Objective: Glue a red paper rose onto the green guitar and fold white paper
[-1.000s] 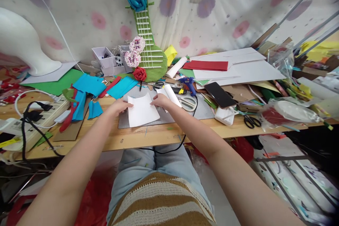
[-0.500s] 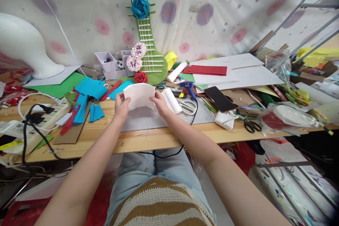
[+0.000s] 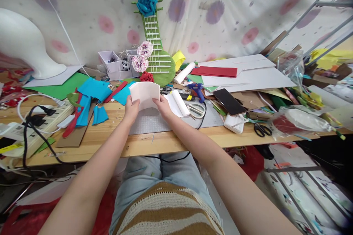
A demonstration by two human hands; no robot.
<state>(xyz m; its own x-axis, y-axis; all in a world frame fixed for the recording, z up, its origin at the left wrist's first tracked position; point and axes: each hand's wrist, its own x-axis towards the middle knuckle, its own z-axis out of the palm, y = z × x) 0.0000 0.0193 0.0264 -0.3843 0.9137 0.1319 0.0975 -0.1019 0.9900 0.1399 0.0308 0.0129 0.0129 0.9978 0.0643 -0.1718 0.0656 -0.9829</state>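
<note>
A curved piece of white paper [image 3: 145,94], perhaps crepe paper, is held up over the grey cutting mat [image 3: 149,125]. My left hand [image 3: 132,109] pinches its left edge, thumb in front. On the opposite edge my right hand [image 3: 162,105] grips it the same way; the fingers behind the sheet are hidden. Just right of my right hand lies a partly unrolled white roll [image 3: 180,103]. Behind the sheet stands a green guitar-shaped craft piece [image 3: 162,67] with white strings, a blue paper flower [image 3: 146,3], pinkish rosettes and a red flower.
Right of the mat are scissors [image 3: 196,110], a blue glue gun [image 3: 196,91], a phone [image 3: 228,101] and black-handled scissors [image 3: 262,130]. Blue crepe pieces [image 3: 94,90] and a power strip [image 3: 52,126] with cables lie left. A white mannequin head [image 3: 22,40] stands at the far left.
My hands have come slightly closer together, my left hand shifting right and my right hand left. The white sheet is bowed a little more between them.
</note>
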